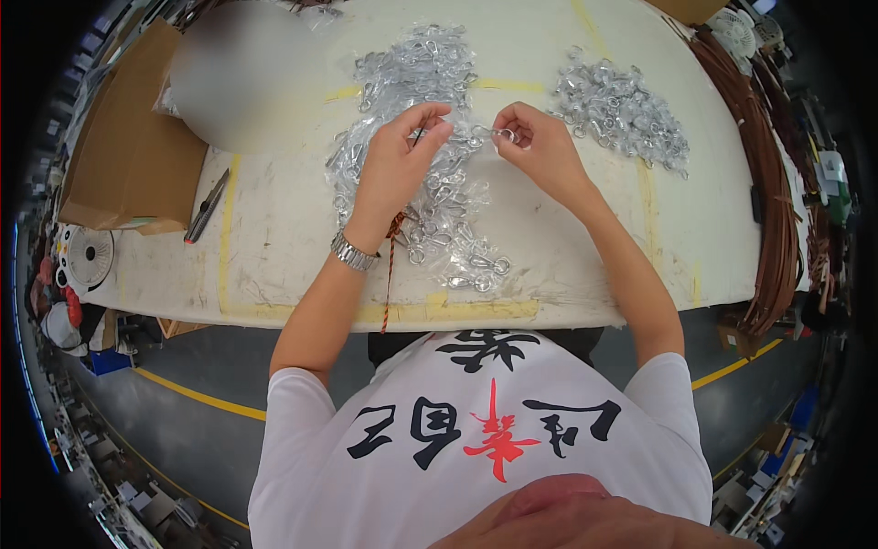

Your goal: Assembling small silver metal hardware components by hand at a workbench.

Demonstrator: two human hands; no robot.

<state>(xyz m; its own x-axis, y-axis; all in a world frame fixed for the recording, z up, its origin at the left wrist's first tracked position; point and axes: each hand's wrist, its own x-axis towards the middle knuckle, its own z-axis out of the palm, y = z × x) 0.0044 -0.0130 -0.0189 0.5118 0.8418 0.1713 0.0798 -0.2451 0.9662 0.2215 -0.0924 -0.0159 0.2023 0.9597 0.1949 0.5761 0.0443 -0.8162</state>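
My right hand (pixel 541 146) pinches a shiny metal ring clasp (pixel 505 135) between thumb and fingertips. Left of it, my left hand (pixel 402 151) is curled above a long heap of metal clasps in clear plastic bags (pixel 416 69). A small dark bit shows inside its fingers, too small to name. Bagged clasps from this heap spread down toward the near table edge (pixel 471 265). To the right of my right hand lies a second, smaller pile of bagged clasps (pixel 622 110). An orange and dark twisted cord (pixel 391 261) hangs beside my left wrist.
A brown cardboard box (pixel 137 137) stands at the left, with a box cutter (pixel 208 206) beside it. A white fan (pixel 87 256) sits at the left table edge. Brown cord bundles (pixel 764 183) line the right edge. Yellow tape (pixel 485 311) marks the white table.
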